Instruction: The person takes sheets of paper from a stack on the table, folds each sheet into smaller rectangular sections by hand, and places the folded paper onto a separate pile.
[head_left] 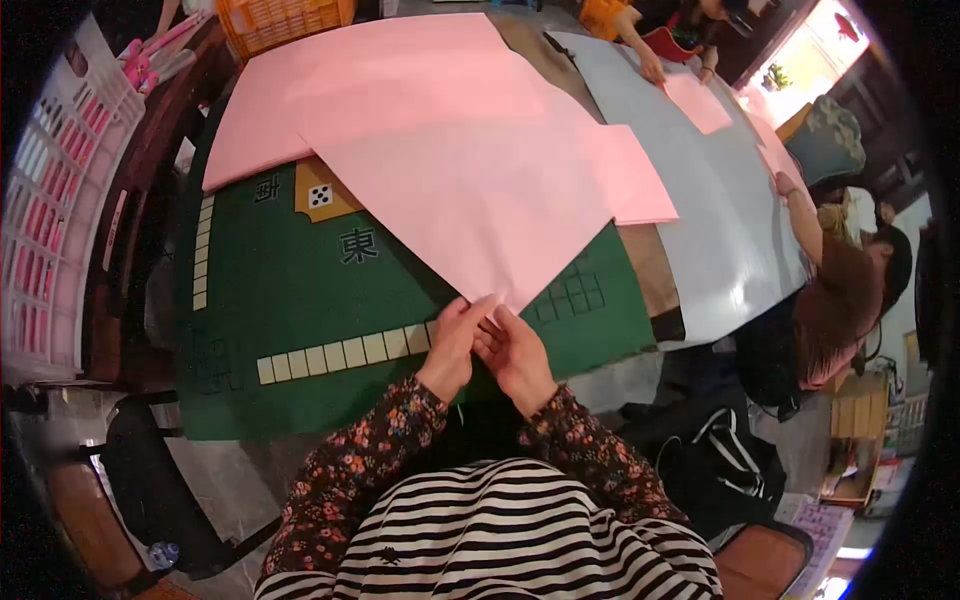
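Note:
A large pink sheet lies slanted over other pink sheets, with one corner pointing toward me. At that corner my left hand and my right hand meet, fingertips close together, both closed on the paper. The corner between my fingers is partly hidden. Beneath the paper is a green mat printed with a row of white tiles, dark characters and a dice picture.
Right of the mat stands a grey-white table, with two people handling pink sheets there. A rack of pink items is at the left, an orange crate at the back. Chairs flank me.

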